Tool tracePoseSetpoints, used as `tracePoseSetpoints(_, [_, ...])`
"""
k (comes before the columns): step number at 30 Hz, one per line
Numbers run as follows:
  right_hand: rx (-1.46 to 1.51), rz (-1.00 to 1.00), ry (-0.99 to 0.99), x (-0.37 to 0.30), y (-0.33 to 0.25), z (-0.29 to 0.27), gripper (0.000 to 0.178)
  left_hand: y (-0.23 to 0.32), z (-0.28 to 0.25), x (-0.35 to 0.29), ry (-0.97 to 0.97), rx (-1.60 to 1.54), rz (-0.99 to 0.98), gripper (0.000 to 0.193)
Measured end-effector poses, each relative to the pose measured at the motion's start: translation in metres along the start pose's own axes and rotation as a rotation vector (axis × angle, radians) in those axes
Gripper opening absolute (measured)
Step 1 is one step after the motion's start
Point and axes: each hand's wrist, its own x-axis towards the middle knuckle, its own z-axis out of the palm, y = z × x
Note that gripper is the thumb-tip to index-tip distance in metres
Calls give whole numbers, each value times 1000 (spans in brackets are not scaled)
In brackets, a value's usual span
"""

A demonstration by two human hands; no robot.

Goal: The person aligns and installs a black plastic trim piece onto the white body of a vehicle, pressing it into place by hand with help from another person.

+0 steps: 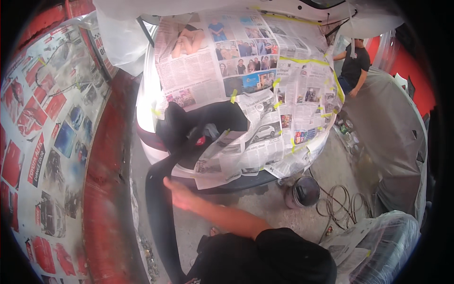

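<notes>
My right hand (179, 195) reaches leftward in front of the car's rear, thumb apart from the other fingers, with nothing seen in it. A long dark shape like my left arm (158, 203) in a black sleeve rises from the lower edge to the car's rear left. At its far end, my left hand (187, 144) blends into blurred black material (222, 116), and its fingers cannot be made out. Beside it show a small red patch and something grey. Newspaper sheets (250, 85), fixed with yellow-green tape (234, 96), cover most of the white car's rear (146, 99).
Plastic sheeting (123, 38) hangs near the raised tailgate. A person (355, 66) in a dark shirt stands at the car's right. On the floor lie a dark bucket (301, 191) and coiled hose (343, 203). Grey covering (383, 123) stands right; a red-based, picture-covered wall (52, 137) bounds the left.
</notes>
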Motion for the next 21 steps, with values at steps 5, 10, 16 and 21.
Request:
tracePoseSetpoints(5, [-323,39,-8,-67,68,22,48,-12,28,-15,-87,-9,-128,80])
tracePoseSetpoints(10, [-580,74,73,-136,85,42,50,26,35,-4,-229,32,-118,91])
tracePoseSetpoints(16, [-773,-242,114,-166,58,54,43,152,45,85,-518,221,-50,97])
tracePoseSetpoints(21, [-849,-395,322,-185,42,32,40,265,158,60,-925,441,454,79])
